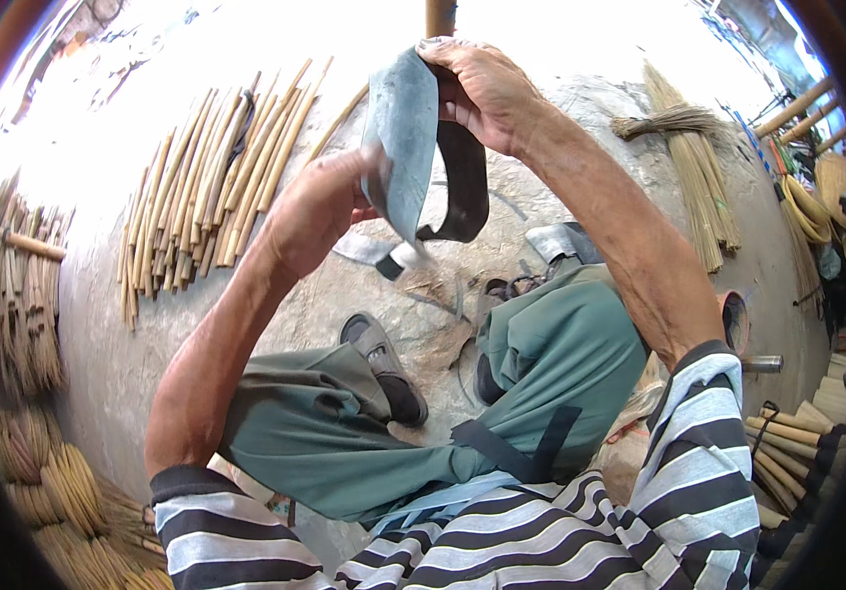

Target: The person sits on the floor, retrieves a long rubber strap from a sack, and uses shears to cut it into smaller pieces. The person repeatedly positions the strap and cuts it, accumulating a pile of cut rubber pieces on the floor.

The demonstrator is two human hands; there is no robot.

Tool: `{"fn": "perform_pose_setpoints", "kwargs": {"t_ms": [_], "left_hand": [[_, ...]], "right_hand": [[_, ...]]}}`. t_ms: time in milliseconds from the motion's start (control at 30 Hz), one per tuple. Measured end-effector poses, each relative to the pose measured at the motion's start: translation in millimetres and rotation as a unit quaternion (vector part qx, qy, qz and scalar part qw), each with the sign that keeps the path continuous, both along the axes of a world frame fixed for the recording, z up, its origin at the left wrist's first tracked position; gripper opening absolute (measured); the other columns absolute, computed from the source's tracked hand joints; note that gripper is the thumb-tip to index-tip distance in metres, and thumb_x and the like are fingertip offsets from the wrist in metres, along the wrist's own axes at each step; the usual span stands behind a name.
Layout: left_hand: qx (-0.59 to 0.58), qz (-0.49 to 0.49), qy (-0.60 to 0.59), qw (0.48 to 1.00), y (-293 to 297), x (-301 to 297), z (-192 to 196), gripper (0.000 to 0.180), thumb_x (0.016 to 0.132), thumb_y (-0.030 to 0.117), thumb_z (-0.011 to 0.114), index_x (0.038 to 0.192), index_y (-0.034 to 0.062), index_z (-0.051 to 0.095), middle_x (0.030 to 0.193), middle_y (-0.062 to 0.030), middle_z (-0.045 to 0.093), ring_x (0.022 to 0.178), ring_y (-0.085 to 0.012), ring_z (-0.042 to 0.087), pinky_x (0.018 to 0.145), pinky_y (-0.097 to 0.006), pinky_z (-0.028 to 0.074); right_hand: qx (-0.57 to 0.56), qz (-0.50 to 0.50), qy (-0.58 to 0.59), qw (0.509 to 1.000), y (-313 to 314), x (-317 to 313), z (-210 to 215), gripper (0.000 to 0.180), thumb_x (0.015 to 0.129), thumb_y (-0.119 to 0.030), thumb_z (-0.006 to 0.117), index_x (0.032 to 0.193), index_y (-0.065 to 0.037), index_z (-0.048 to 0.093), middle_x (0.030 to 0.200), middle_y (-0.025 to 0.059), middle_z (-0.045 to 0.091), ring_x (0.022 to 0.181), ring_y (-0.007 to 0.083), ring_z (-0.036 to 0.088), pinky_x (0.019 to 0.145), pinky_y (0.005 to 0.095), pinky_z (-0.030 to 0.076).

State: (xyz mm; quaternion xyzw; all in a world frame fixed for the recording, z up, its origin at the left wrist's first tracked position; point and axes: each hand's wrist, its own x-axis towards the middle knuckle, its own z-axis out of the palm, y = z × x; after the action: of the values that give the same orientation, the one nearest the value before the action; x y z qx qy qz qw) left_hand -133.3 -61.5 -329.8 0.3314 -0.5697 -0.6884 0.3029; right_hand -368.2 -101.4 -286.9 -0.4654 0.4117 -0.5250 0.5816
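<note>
A wide, flexible strip [401,138], grey-blue on one face, hangs raised in front of me between my hands. Its dark side [466,192] curls round on the right, so the band forms a loop; I cannot tell whether it is rubber. My right hand [482,90] pinches the strip's top, thumb on the edge and fingers curled behind. At the strip's left edge is my left hand [330,205], closed on it and partly blurred, some fingers hidden behind. A brown pole [440,18] shows just beyond my right hand; whether they touch is unclear.
Bamboo sticks [211,187] lie in a row on the floor at left. A bundle of straw [694,167] lies at right. Strip offcuts [384,258] are scattered before my feet. A dark strip [521,452] rests across my lap. Straw bundles [20,295] stand at far left.
</note>
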Motion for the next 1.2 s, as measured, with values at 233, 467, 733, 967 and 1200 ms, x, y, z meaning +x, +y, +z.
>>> {"fn": "perform_pose_setpoints", "kwargs": {"t_ms": [233, 467, 733, 967, 1200], "left_hand": [[-0.085, -0.193, -0.275, 0.938, 19.5, -21.2, -14.4, 0.035, 0.1, 0.032, 0.07, 0.118, 0.003, 0.075, 0.106, -0.0156, 0.078, 0.109, -0.0277, 0.071, 0.107, -0.049, 0.048], [-0.022, 0.017, -0.041, 0.999, -0.1, -25.3, 26.6, 0.038, 0.106, 0.034, 0.062, 0.122, -0.0002, 0.07, 0.11, -0.0154, 0.076, 0.108, -0.0249, 0.073, 0.098, -0.048, 0.06], [0.025, 0.304, 0.209, 0.929, -45.2, -6.8, 32.1, 0.021, 0.11, 0.02, 0.053, 0.118, 0.0032, 0.064, 0.104, -0.0077, 0.073, 0.093, -0.0181, 0.072, 0.081, -0.041, 0.061], [-0.016, 0.272, 0.174, 0.946, -37.9, 10.1, 37.7, 0.031, 0.112, 0.035, 0.049, 0.114, 0.0075, 0.063, 0.106, -0.0096, 0.073, 0.104, -0.0199, 0.072, 0.09, -0.042, 0.058], [-0.045, 0.067, -0.007, 0.997, 13.9, -20.0, 7.5, 0.064, 0.102, 0.049, 0.064, 0.138, -0.0031, 0.062, 0.108, -0.0125, 0.074, 0.105, -0.0186, 0.064, 0.096, -0.043, 0.048]], "right_hand": [[-0.067, -0.117, -0.095, 0.986, -21.6, -46.3, 22.5, 0.029, 0.108, -0.023, 0.055, 0.12, 0.001, 0.065, 0.107, 0.0092, 0.073, 0.101, 0.0152, 0.073, 0.09, 0.0321, 0.065], [0.054, -0.103, 0.087, 0.989, -23.7, -56.7, -4.2, 0.055, 0.111, -0.048, 0.043, 0.119, 0.003, 0.063, 0.115, 0.0203, 0.069, 0.115, 0.0287, 0.068, 0.098, 0.0427, 0.059], [0.007, 0.208, 0.037, 0.977, 17.0, 21.9, -48.5, 0.074, 0.106, -0.064, 0.044, 0.142, 0.0, 0.056, 0.125, 0.0198, 0.068, 0.119, 0.0282, 0.063, 0.109, 0.0552, 0.046], [-0.036, 0.185, 0.097, 0.977, 21.0, 37.7, -25.4, 0.04, 0.104, -0.031, 0.061, 0.117, 0.007, 0.067, 0.099, 0.0172, 0.07, 0.094, 0.0237, 0.069, 0.087, 0.0414, 0.059], [0.027, 0.025, -0.069, 0.997, -8.1, 11.3, 2.6, 0.032, 0.111, -0.024, 0.053, 0.119, 0.006, 0.061, 0.099, 0.0161, 0.072, 0.087, 0.0201, 0.075, 0.079, 0.033, 0.066]]}}
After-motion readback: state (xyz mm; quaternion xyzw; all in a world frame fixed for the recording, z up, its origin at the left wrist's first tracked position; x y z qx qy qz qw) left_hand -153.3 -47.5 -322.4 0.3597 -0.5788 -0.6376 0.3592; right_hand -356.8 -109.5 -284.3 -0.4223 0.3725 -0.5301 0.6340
